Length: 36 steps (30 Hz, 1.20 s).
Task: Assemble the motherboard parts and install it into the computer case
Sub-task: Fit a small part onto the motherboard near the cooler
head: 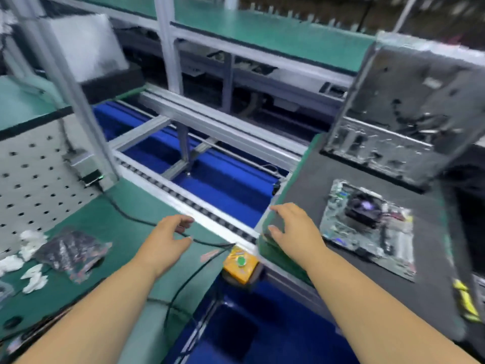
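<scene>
Motherboard apparently flat, long axis away-left.

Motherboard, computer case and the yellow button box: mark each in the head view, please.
motherboard (341, 222): head view, bare board area left of the cooler fan.
computer case (409, 106): head view, grey inner panel of the open side.
yellow button box (240, 264): head view, yellow top face beside the green button.
</scene>
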Motion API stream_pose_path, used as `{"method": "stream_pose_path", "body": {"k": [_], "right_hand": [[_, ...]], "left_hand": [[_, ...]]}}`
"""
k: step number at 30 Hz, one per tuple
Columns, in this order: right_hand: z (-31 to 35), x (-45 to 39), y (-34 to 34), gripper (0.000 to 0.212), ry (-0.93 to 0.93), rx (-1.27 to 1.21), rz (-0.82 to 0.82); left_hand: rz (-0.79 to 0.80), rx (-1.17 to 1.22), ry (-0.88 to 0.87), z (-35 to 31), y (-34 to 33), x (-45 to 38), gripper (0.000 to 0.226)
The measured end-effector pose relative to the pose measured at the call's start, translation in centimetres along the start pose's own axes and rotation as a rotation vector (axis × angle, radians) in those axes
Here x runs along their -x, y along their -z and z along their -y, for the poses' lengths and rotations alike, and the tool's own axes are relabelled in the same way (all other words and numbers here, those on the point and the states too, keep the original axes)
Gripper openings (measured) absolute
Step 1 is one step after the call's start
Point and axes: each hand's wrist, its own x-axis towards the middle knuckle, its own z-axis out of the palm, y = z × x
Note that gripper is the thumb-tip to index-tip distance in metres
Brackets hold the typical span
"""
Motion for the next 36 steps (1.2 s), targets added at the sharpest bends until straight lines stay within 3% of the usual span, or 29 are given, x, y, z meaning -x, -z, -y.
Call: {"method": "stream_pose_path", "body": {"k": [6, 10, 17, 24, 30, 33, 36], "right_hand": [[-11.6, 3.4, 7.7, 0.043, -0.163, -0.030, -0.144], [-20.5, 6.4, 11.1, 0.032, -0.376, -0.049, -0.221], [-32.2, 11.5, 13.0, 0.034, -0.712, 0.008, -0.052], [-35.5, 13.2, 11.9, 0.035, -0.771, 0.156, 0.162], [-35.6, 12.9, 10.4, 0.036, -0.761, 0.165, 0.197], [-35.3, 12.3, 11.0, 0.033, -0.847, 0.066, 0.126], [-34.6, 11.2, 12.5, 0.022, -0.926, -0.210, -0.099]], "left_hand": [[0.094, 0.094, -0.168, -11.5, -10.2, -2.2, 0.036], [0.158, 0.098, -0.259, -17.3, -17.0, -3.6, 0.037], [0.195, 0.142, -0.318, -24.5, -26.6, -4.8, 0.037], [0.299, 0.169, -0.366, -28.1, -31.2, -5.0, 0.034], [0.307, 0.182, -0.388, -28.4, -32.4, -6.2, 0.034], [0.292, 0.210, -0.425, -28.4, -32.2, -6.7, 0.037], [0.238, 0.214, -0.465, -27.8, -31.2, -7.9, 0.038]]}}
